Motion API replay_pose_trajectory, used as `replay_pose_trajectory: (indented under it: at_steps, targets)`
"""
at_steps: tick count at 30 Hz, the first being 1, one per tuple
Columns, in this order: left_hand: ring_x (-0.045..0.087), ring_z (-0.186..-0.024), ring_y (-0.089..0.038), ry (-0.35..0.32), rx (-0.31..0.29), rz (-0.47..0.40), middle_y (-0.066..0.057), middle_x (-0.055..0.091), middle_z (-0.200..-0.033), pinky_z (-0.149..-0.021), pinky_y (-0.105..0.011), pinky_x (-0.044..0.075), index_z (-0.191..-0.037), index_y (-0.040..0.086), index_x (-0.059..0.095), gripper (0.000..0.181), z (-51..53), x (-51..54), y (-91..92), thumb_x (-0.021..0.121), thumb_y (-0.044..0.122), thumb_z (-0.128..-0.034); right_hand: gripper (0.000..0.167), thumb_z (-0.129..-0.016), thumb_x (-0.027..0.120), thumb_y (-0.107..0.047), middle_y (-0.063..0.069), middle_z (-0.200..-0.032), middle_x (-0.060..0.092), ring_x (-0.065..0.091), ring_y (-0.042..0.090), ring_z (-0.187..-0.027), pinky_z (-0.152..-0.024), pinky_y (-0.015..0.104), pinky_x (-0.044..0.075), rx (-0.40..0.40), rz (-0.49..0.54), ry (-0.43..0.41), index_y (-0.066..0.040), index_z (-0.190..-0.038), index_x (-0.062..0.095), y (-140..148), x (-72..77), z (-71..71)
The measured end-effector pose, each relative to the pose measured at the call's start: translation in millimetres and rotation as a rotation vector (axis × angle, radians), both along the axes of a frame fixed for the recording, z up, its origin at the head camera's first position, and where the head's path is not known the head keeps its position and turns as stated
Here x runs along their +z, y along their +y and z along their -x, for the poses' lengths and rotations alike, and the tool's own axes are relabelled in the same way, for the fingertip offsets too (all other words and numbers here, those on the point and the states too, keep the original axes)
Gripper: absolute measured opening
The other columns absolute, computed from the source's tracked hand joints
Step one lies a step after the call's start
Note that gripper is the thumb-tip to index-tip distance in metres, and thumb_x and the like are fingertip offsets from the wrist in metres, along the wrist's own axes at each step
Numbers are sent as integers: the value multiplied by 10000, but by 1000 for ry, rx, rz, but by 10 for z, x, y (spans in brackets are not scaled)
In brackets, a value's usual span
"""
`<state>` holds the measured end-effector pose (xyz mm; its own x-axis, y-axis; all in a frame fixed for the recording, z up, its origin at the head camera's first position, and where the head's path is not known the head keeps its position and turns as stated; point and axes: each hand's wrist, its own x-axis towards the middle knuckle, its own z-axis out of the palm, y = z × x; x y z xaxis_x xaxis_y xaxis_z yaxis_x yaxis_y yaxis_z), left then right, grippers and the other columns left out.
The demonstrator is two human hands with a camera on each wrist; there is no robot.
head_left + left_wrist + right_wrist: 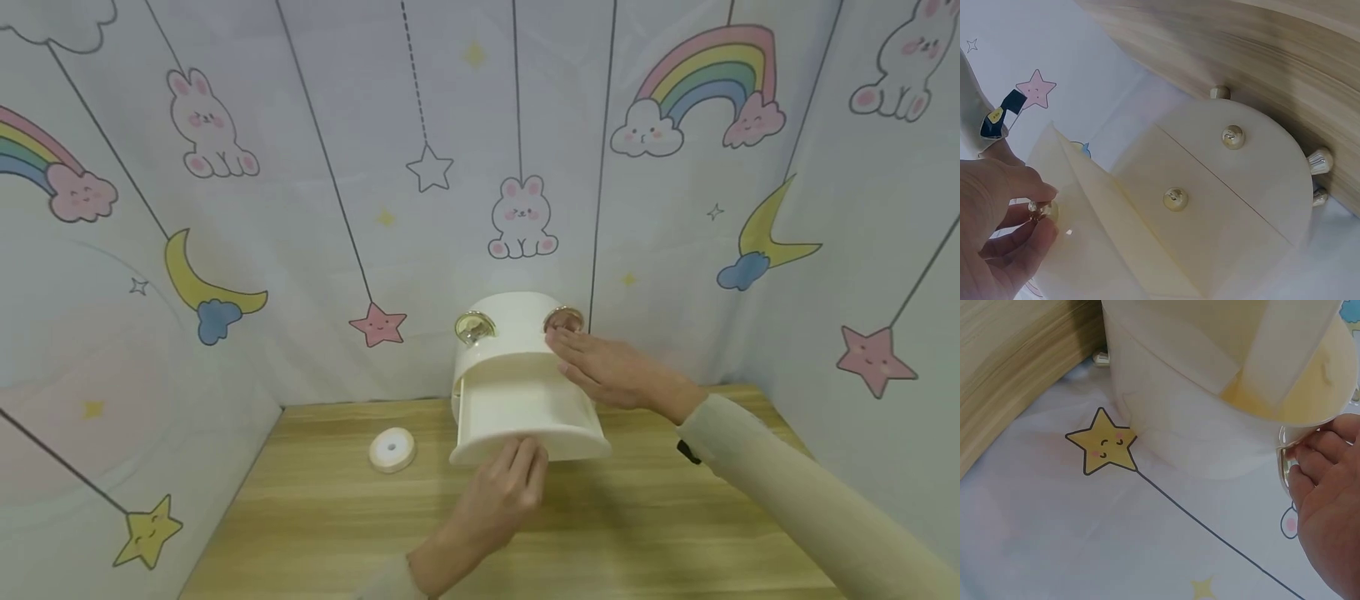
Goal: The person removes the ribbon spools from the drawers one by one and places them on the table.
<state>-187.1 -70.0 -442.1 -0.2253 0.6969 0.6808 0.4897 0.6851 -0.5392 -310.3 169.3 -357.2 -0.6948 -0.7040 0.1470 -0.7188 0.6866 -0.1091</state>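
Note:
A cream-white rounded cabinet stands against the backdrop, with a round gold ornament at its top left and another at its top right. Its top drawer is pulled out towards me, and no contents show inside. My left hand pinches the gold knob on that drawer's front between thumb and fingers. Below, two closed drawer fronts carry a gold knob and a second knob. With fingers extended, my right hand rests against the cabinet's upper right side at the right ornament.
A roll of pale ribbon or tape lies on the wood-grain table, left of the cabinet. Short gold feet support the cabinet. A printed cloth backdrop with rabbits, stars and rainbows encloses the back and sides.

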Motion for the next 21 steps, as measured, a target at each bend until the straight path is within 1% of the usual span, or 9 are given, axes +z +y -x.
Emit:
replay_pose_trajectory:
  at_steps: [5, 12, 19, 21]
  targets:
    - [684, -869, -150, 22, 0, -17, -58, 692, -951, -806, -186, 606, -985, 30, 745, 443, 33, -11, 2, 315, -64, -1040, 579, -1145, 339, -326, 160, -1727, 276, 293, 372, -1602, -1275, 564, 319, 4, 4, 0, -36, -1644, 286, 13, -8, -3]
    - [698, -882, -173, 37, 12, -38, -84, 717, -968, -820, -227, 618, -995, 26, 751, 447, 91, 23, 11, 311, -53, -1022, 580, -1144, 342, -321, 163, -1728, 274, 294, 374, -1602, -1275, 567, 318, 4, 4, 0, -33, -1644, 285, 13, 8, -26]
    - [724, -921, -198, -1, 34, -37, -107, 738, -1009, -825, -235, 627, -1022, 25, 759, 513, 144, 62, 12, 253, -49, -1044, 588, -1144, 333, -348, 131, -1737, 255, 277, 341, -1613, -1285, 543, 315, -8, -3, -10, -61, -1653, 270, 9, 5, -15]
    - [725, -925, -197, -3, 38, -40, -104, 738, -1009, -827, -234, 626, -1017, 27, 758, 503, 169, 71, 19, 262, -51, -1045, 585, -1143, 339, -335, 144, -1733, 263, 284, 355, -1609, -1282, 551, 317, -7, 2, -3, -46, -1648, 276, 8, 7, -17]
